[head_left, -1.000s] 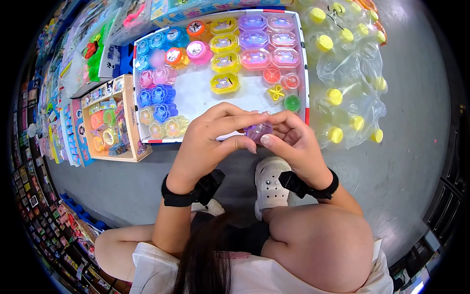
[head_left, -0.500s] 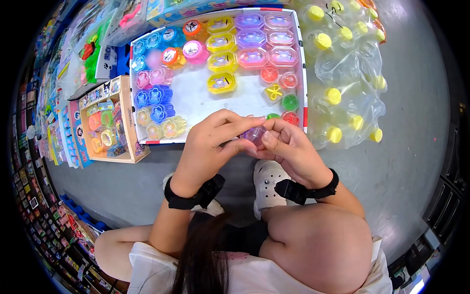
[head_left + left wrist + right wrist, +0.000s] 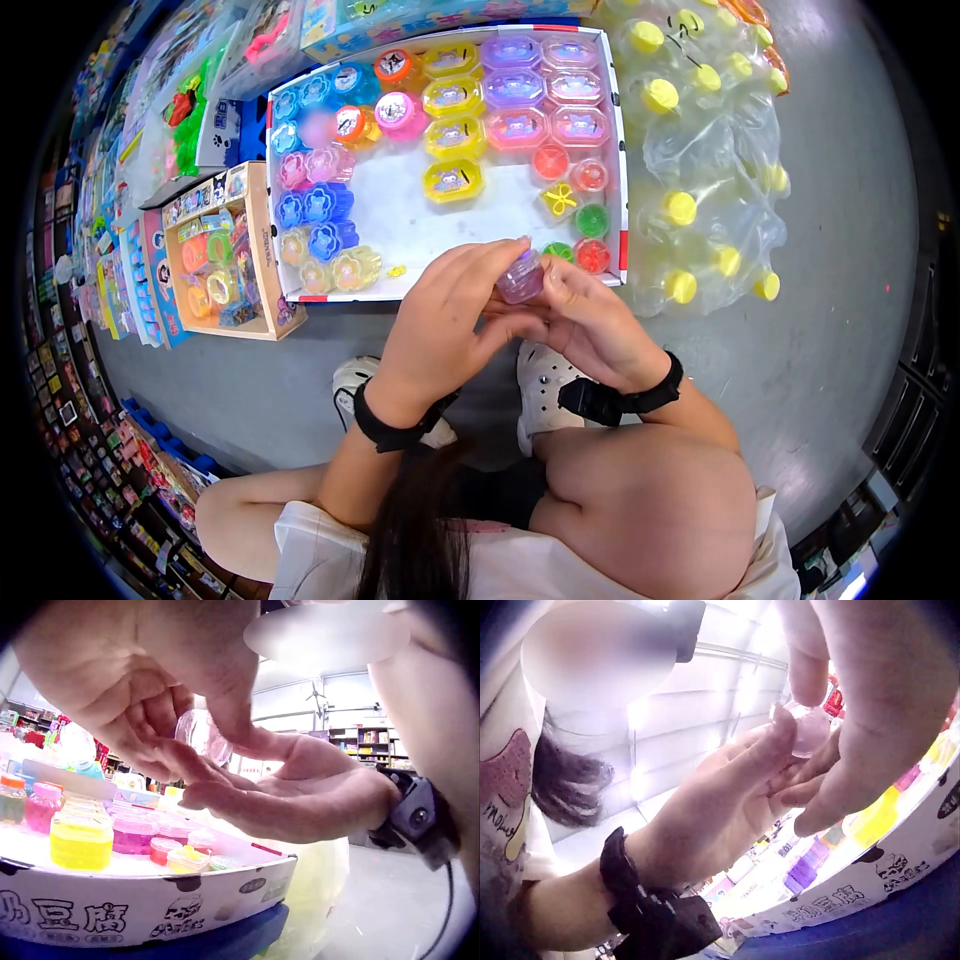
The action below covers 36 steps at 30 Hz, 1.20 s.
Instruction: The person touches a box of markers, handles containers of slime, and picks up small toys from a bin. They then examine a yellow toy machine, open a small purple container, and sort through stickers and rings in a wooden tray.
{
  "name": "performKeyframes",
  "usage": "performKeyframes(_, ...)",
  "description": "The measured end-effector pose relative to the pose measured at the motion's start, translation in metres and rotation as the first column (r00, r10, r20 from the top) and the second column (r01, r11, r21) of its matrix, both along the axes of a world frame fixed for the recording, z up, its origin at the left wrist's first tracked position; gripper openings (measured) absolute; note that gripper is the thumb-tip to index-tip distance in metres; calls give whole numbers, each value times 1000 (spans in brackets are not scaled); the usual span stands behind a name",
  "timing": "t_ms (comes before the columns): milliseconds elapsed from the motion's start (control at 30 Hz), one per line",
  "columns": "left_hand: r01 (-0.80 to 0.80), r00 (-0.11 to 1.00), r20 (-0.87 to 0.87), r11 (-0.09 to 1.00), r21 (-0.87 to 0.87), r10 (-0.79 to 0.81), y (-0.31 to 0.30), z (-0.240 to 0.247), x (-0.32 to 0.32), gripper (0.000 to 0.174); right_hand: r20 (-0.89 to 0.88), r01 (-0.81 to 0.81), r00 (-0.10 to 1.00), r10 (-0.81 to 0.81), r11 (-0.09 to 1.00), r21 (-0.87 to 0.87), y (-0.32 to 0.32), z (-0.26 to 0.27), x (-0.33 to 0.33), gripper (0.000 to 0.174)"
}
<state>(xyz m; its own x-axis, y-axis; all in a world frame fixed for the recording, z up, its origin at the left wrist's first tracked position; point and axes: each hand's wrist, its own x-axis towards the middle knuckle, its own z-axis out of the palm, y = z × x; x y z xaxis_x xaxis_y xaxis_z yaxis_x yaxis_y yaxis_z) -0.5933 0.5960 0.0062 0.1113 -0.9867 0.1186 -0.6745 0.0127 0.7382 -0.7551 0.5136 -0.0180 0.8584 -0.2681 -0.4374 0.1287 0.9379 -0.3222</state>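
Observation:
A small clear purple jar (image 3: 520,279) stands between the two hands, over the near edge of the white tray (image 3: 400,215). My left hand (image 3: 447,312) holds it from the left, fingers along its side and the thumb stretched below it. From the other side my right hand (image 3: 597,325) pinches it, thumb against its wall. In the left wrist view the jar (image 3: 204,737) shows as a clear piece among the fingers, partly hidden. The right wrist view has the jar (image 3: 811,732) beside the right thumb. Near the hands sit a green round jar (image 3: 558,251) and a red one (image 3: 593,256).
Yellow eight-sided tubs (image 3: 453,181), blue flower-shaped tubs (image 3: 332,240) and other coloured tubs stand in rows in the tray. At left is a wooden box (image 3: 258,290) of small toys. Wrapped yellow-capped bottles (image 3: 680,208) flank the tray's right side.
Both hands have come slightly lower in the head view. The purple jar is turned more upright, and the left thumb has slid beneath it. The green and red jars behind the hands show more fully.

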Motion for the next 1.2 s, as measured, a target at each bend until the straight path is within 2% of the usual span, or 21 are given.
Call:
performKeyframes(67,-2,1000,19,1000,15,2,3,-6,3,52,-23,4,1000,-5,999,-45,8,-7,0,32)
performKeyframes(167,9,999,34,1000,4,-9,3,-5,5,51,-42,38,997,-62,908,-418,8,-13,0,33)
performKeyframes(267,28,999,47,999,-27,-27,2,-3,5,48,-103,46,985,-138,788,-614,5,-2,-3,41)
performKeyframes(467,59,997,54,997,-46,-57,5,-4,6,44,-124,5,980,-155,645,-764,0,4,-5,38)
performKeyframes(567,95,995,-15,995,-8,-95,6,-3,5,42,-109,2,972,-208,474,-880,-4,0,-6,36)
performKeyframes(667,85,996,-29,996,30,-84,6,-4,5,44,-174,-74,965,-196,431,-899,-6,2,-9,35)
performKeyframes(767,-47,992,-109,995,86,56,1,2,-2,45,-211,-99,952,-221,431,-897,-4,1,-10,34)
performKeyframes(867,-54,996,-61,992,110,61,3,-1,0,43,-259,-181,944,-203,337,-924,-5,0,-8,35)
performKeyframes(967,-73,997,-28,992,102,76,5,-4,-1,37,-263,-236,946,-187,154,-959,-9,9,-7,38)
performKeyframes(1067,-31,999,-41,998,62,33,3,-3,-3,36,-187,-178,959,-214,61,-982,-9,-4,-9,41)
performKeyframes(1200,-22,999,-29,998,66,24,4,-5,-3,39,-200,-210,950,-239,-16,-978,-8,2,-7,40)
